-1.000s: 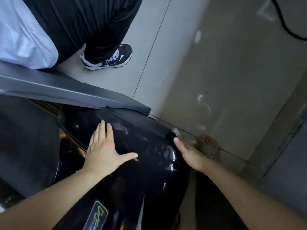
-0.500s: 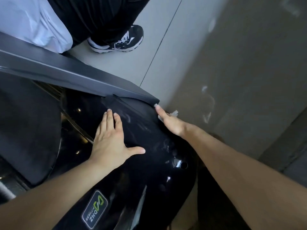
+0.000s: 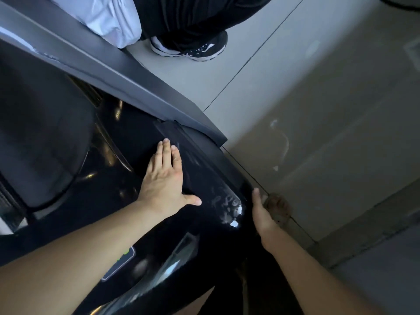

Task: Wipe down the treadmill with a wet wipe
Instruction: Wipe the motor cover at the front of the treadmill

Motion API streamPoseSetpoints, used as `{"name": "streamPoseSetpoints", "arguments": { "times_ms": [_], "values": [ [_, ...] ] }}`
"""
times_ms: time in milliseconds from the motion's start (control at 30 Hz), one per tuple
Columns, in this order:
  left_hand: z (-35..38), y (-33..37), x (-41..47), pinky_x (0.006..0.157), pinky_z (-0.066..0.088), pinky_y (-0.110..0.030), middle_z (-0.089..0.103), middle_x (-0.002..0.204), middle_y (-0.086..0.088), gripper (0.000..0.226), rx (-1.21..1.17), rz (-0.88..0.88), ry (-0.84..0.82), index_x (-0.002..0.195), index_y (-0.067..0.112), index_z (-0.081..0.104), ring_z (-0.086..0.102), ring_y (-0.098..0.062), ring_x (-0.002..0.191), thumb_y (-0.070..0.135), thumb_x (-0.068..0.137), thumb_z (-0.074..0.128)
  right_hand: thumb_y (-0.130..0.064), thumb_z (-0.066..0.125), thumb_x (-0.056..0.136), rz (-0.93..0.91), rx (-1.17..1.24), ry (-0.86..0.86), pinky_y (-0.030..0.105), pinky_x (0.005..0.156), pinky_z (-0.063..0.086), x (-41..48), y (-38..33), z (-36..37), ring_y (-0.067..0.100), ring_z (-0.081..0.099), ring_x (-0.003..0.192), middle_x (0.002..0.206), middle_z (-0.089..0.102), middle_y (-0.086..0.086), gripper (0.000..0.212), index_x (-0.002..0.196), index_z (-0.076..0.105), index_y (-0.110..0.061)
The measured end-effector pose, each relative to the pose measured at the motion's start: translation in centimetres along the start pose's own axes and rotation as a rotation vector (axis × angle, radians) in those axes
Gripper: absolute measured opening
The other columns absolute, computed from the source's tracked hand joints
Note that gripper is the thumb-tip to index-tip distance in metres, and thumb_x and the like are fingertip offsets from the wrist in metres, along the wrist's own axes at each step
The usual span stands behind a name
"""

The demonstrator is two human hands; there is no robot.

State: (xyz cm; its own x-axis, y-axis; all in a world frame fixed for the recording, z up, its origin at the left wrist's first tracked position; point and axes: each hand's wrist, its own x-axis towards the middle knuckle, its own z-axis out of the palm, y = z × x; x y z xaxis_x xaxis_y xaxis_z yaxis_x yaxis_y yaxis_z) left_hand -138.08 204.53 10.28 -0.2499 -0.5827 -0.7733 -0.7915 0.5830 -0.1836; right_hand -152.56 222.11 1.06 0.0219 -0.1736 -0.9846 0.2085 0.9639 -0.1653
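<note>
Both bare forearms in from bottom edge, over glossy black treadmill cover (image 3: 216, 237). Label (image 3: 118, 262) on cover, half hidden behind left forearm, text unreadable.

Left hand (image 3: 163, 180) pressed flat on top of cover, palm down, fingers straight and close together, thumb splayed out to right; nothing held.

Right hand (image 3: 263, 214) at right edge of cover, thumb pointing up along edge, other fingers wrapped over side and out of sight. Apart or clamped on anything: cannot tell. Pale sliver (image 3: 264, 198) just beside thumb, too small to tell whether wet wipe.

Wet smear marks (image 3: 227, 203) on cover between the 2 hands, nearer right one. Brown shoe (image 3: 278, 209), blurred, on floor just behind right hand.

Matte dark surface (image 3: 45, 133) to left of cover, curved edge toward it. Grey side rail (image 3: 127, 76) running diagonally from upper left down to far corner of cover, just beyond left fingertips.

Pale tiled floor (image 3: 306, 87) to right, 1 dark grout line across it.

Farthest up: second person's black-and-white sneaker (image 3: 193, 50) on floor beyond rail, black trouser leg above it, white cloth (image 3: 111, 19) beside.
</note>
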Motion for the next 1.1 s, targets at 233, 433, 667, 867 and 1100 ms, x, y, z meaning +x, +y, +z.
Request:
{"name": "streamPoseSetpoints", "arguments": {
  "times_ms": [233, 433, 667, 867, 1100],
  "values": [
    [0.3, -0.1, 0.2, 0.128, 0.002, -0.046, -0.023, 0.164, -0.026, 0.154, -0.041, -0.003, 0.003, 0.157, -0.004, -0.013, -0.019, -0.036, 0.155, 0.087, 0.062, 0.067, -0.064, 0.02, 0.104, -0.208, -0.157, -0.116, 0.041, 0.126, 0.003, -0.9, -8.0, 1.5, 0.02, 0.003, 0.158, 0.171, 0.008, 0.002, 0.072, 0.164, 0.011, -0.024],
    [0.6, 0.1, -0.3, 0.128, 0.0, -0.051, -0.023, 0.164, -0.028, 0.152, -0.065, -0.008, 0.003, 0.158, -0.003, -0.011, -0.022, -0.036, 0.154, 0.082, 0.064, 0.072, -0.072, 0.025, 0.1, -0.425, -0.186, -0.223, 0.047, 0.128, 0.0, -1.1, -15.2, 5.9, 0.007, 0.0, 0.156, 0.169, 0.01, -0.011, 0.075, 0.162, 0.023, -0.029],
    [0.3, -0.5, 0.5, 0.127, 0.0, -0.053, -0.029, 0.161, -0.029, 0.152, -0.069, -0.018, -0.014, 0.154, -0.007, -0.018, -0.024, -0.041, 0.152, 0.075, 0.068, 0.075, -0.073, 0.026, 0.096, -0.392, -0.55, -0.242, 0.036, 0.125, 0.005, -3.1, -10.1, 2.9, 0.017, 0.003, 0.157, 0.171, 0.002, 0.0, 0.086, 0.164, 0.003, -0.025],
    [1.0, 0.3, -0.3, 0.128, -0.001, -0.049, -0.029, 0.163, -0.023, 0.146, -0.135, -0.081, 0.011, 0.156, -0.001, -0.019, -0.025, -0.035, 0.153, 0.072, 0.072, 0.075, -0.072, 0.02, 0.096, -0.618, -0.896, -0.322, 0.039, 0.128, 0.0, -2.4, -12.8, 3.7, 0.019, -0.015, 0.156, 0.17, -0.013, 0.011, 0.094, 0.162, -0.008, -0.01],
    [3.2, 0.7, -2.8, 0.128, -0.004, -0.05, -0.023, 0.166, -0.018, 0.149, -0.391, -0.401, 0.045, 0.158, 0.002, -0.015, -0.018, -0.031, 0.156, 0.079, 0.065, 0.073, -0.052, 0.034, 0.106, -0.784, -0.974, -0.17, 0.038, 0.127, 0.013, 1.3, -17.5, 6.8, 0.023, -0.001, 0.158, 0.171, -0.006, 0.012, 0.083, 0.161, -0.006, -0.005]
  ]
}}
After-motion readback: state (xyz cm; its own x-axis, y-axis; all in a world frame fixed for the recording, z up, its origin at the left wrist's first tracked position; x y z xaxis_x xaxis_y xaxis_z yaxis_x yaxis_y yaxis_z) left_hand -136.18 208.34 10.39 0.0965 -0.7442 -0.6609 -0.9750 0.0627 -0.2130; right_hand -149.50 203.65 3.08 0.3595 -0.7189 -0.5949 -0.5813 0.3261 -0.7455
